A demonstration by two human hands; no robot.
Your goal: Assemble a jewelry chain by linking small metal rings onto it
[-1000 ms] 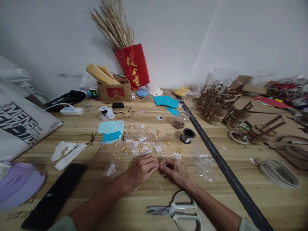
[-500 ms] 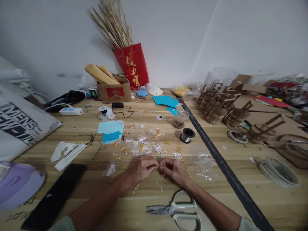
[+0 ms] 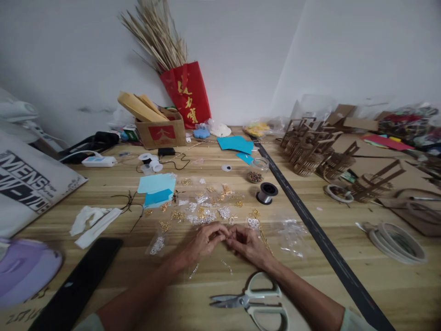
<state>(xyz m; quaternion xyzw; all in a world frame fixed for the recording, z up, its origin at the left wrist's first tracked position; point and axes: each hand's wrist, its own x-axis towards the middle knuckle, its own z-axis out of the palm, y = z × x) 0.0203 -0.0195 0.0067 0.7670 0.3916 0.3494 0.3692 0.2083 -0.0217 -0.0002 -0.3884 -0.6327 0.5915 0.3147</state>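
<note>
Fingertip to fingertip, my left hand [image 3: 208,239] and my right hand [image 3: 245,241] meet above the table, both pinched. Whatever they hold between them is too small to make out. Two short silver chain pieces [image 3: 226,266] lie just below the hands. Beyond the fingers are small bags and heaps of silver findings [image 3: 206,217] and gold findings [image 3: 178,215]. Beside my right hand lie silver rings [image 3: 253,223] and a gold chain [image 3: 264,236]. Scissors with pale handles [image 3: 248,301] rest near my right forearm, blades pointing left.
A wire spool [image 3: 267,193] and a jar of beads [image 3: 255,176] stand beyond my right hand. Blue paper [image 3: 158,197] lies left, above a black phone-like slab [image 3: 77,285]. Small wooden baskets [image 3: 306,151] crowd the right. A red bag [image 3: 188,94] leans at the wall.
The fingers of both hands shift slightly while staying pinched together. The whole view has drifted a little; the things on the table keep their places.
</note>
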